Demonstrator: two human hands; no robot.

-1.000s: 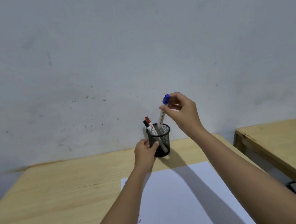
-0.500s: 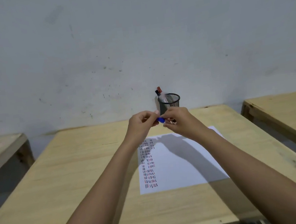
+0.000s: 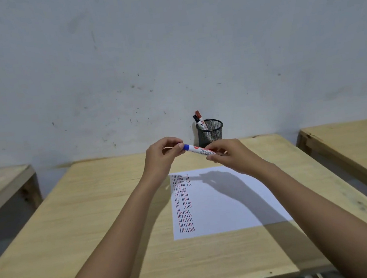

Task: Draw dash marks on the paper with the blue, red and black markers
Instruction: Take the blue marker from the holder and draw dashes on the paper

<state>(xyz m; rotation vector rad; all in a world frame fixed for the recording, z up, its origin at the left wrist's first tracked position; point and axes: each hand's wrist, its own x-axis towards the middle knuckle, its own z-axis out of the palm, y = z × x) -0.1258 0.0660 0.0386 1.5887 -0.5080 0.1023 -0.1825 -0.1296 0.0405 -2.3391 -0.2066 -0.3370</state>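
Leftmost, at nine o'clock in the view, the corner of a second wooden table (image 3: 3, 182) shows, set apart from the main table (image 3: 91, 216) by a gap. Moving right, the left hand (image 3: 160, 157) is raised above the table's far half, its thumb and fingertips (image 3: 180, 146) pinched together on the blue cap end of the blue marker (image 3: 198, 150). That marker lies nearly level in the air between both hands, its white barrel with printed lettering running toward three o'clock and slightly down. Below it, the paper (image 3: 225, 204) lies flat on the table, with rows of short dash marks (image 3: 183, 203) in red, blue and black filling a column along its left edge; the hands' shadow falls across its middle. Behind the hands, at twelve o'clock from the paper, a black mesh cup (image 3: 210, 131) stands upright near the wall (image 3: 168, 49), holding the red marker (image 3: 199, 117) and the black marker (image 3: 197, 120), both leaning toward eleven o'clock with caps up. Next, the right hand (image 3: 229, 154) grips the marker's barrel, fingers curled and pressed around it. Farthest right, at three o'clock, a third table (image 3: 348, 142) stands apart.
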